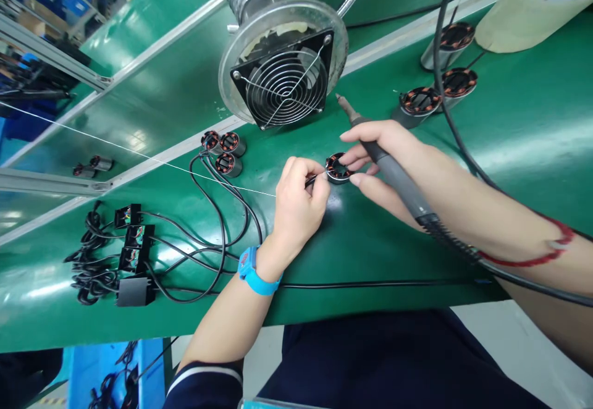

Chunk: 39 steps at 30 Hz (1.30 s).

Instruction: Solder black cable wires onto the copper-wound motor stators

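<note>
A motor stator point(338, 168) with copper windings stands on the green bench between my hands. My left hand point(301, 196) is closed in a pinch at its left edge, on the end of a black cable point(311, 180). A thin white wire point(204, 180) runs in from the left to this hand; whether the fingers grip it too is hidden. Across my right hand point(384, 156) lies a soldering iron point(399, 180), held with its tip point(341, 101) pointing up and away from the stator. Fingers of the same hand reach the stator's right side.
A fume extractor fan point(286, 91) hangs just beyond my hands. Wound stators with cables point(225, 163) stand left; more stators point(419, 103) stand right, near a pale yellow roll point(519, 16). Black boxes point(136, 242) with coiled cords lie left. The iron's cord point(532, 282) trails right.
</note>
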Available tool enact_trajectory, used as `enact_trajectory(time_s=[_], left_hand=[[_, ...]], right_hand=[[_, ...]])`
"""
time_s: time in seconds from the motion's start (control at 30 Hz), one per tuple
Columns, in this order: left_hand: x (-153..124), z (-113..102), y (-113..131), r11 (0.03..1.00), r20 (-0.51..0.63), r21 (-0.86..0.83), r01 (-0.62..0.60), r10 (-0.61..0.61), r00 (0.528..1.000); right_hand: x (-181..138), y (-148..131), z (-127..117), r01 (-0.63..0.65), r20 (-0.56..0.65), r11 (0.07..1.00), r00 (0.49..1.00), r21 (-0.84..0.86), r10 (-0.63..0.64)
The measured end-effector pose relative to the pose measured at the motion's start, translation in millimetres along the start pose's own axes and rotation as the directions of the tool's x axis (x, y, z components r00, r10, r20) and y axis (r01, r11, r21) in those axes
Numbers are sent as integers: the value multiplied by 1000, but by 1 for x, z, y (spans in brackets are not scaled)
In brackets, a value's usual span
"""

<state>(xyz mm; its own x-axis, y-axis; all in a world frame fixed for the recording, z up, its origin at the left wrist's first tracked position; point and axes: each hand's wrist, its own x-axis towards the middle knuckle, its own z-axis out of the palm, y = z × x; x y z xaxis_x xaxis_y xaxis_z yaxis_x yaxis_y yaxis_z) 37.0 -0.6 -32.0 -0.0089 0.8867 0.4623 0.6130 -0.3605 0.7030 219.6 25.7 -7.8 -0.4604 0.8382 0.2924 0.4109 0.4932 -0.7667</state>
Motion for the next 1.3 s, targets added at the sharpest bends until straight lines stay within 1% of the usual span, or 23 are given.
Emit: enact_trajectory(time_s=[0.1, 0.2, 0.27, 0.3, 0.37, 0.43, 0.5, 0.53, 0.6, 0.67, 0.73, 0.8, 0.9, 1.03, 1.13, 1.2, 1.3], left_hand=[[1, -1, 0, 1000, 11, 3, 8, -8, 1000], [1, -2, 1, 999, 29, -11, 37, -37, 999], [2, -3, 2, 994, 47, -44, 98, -96, 994], [2, -5, 3, 986, 62, -66, 151, -147, 987], [4, -8, 3, 950, 114, -106, 292, -280, 953], [6, -13, 2, 898, 209, -132, 419, -388, 898], [9, -17, -1, 855, 321, -148, 498, -434, 842], [10, -19, -3, 834, 370, -163, 527, -443, 817], [13, -21, -4, 781, 433, -216, 586, -461, 774], [15, -21, -4, 711, 461, -288, 641, -484, 744], [16, -21, -2, 644, 483, -350, 680, -498, 720], [16, -22, 0, 599, 504, -386, 701, -500, 704], [18, -24, 0, 593, 548, -392, 703, -463, 696], [21, -29, 2, 627, 623, -364, 689, -386, 680], [22, -32, 3, 617, 649, -355, 702, -378, 660], [23, -33, 2, 600, 656, -358, 716, -384, 650], [22, -33, -1, 579, 662, -367, 728, -387, 641]], right_hand=[[0, -4, 9, 15, -17, 1000, 1000, -1, -15], [0, -8, 13, 40, -37, 999, 998, -31, -42], [1, -8, 14, 23, -51, 998, 998, -61, -26], [2, -6, 15, 2, -66, 996, 998, -87, -8], [4, -1, 19, -16, -108, 988, 994, -152, -1], [7, 6, 24, 21, -115, 980, 992, -199, -45], [8, 13, 29, 81, -86, 976, 991, -200, -100], [8, 15, 31, 89, -71, 979, 992, -183, -104], [6, 18, 33, 43, -62, 992, 997, -119, -51], [2, 19, 32, -50, -61, 999, 997, -9, 49], [-2, 18, 31, -141, -52, 985, 988, 103, 147], [-5, 16, 31, -198, -43, 964, 977, 177, 209], [-6, 12, 32, -237, -57, 942, 965, 239, 258], [-5, 8, 34, -250, -120, 906, 945, 341, 306], [-4, 8, 35, -217, -141, 881, 944, 421, 299], [-4, 8, 34, -190, -128, 865, 952, 464, 278], [-3, 10, 32, -202, -66, 836, 960, 511, 273]])
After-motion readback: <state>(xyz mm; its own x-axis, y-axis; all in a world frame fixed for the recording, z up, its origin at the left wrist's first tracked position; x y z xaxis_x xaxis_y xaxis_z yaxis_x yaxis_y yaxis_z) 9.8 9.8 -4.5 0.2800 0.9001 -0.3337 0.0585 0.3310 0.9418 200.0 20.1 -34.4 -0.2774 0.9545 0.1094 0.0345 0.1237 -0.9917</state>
